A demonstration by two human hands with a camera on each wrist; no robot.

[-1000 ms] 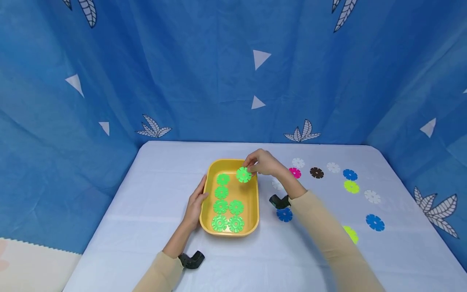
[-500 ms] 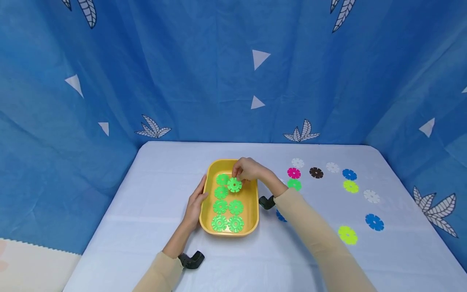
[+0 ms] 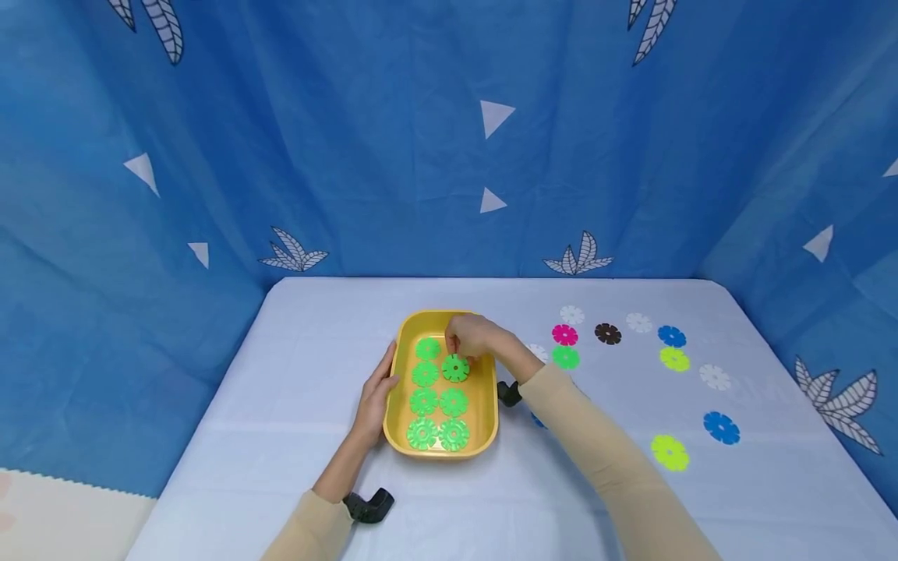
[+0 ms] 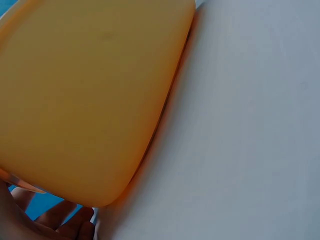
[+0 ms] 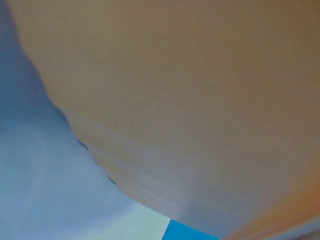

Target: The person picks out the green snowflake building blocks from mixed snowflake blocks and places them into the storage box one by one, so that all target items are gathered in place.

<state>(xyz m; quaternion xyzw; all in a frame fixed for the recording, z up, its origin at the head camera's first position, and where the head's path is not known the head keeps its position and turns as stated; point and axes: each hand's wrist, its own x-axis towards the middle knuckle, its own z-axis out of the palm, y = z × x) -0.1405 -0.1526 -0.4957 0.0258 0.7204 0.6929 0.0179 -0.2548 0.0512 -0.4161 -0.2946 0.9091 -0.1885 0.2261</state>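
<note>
The yellow plastic tray (image 3: 443, 456) sits on the white-covered table with green notched snowflake discs (image 3: 424, 402) lying in two columns inside it. Along its left side, my left hand (image 3: 372, 401) holds the wall, thumb at the rim; the left wrist view shows the tray's outer wall (image 4: 90, 100) with fingers (image 4: 70, 222) at its edge. My right hand (image 3: 471, 333) reaches over the right rim and pinches a green snowflake disc (image 3: 455, 369) low over the upper part of the right column. In the right wrist view a blurred tan surface hides the hand's work.
Loose snowflake discs lie right of the tray: a pink one (image 3: 564, 335), a green one (image 3: 565, 358), a brown one (image 3: 608, 333), plus blue (image 3: 721, 428), yellow (image 3: 669, 453) and white (image 3: 715, 377) ones. A blue curtain (image 3: 421, 156) stands behind the table.
My right hand has moved left and down into the tray with the green disc, lining it up above the right column. The left hand keeps its hold on the tray.
</note>
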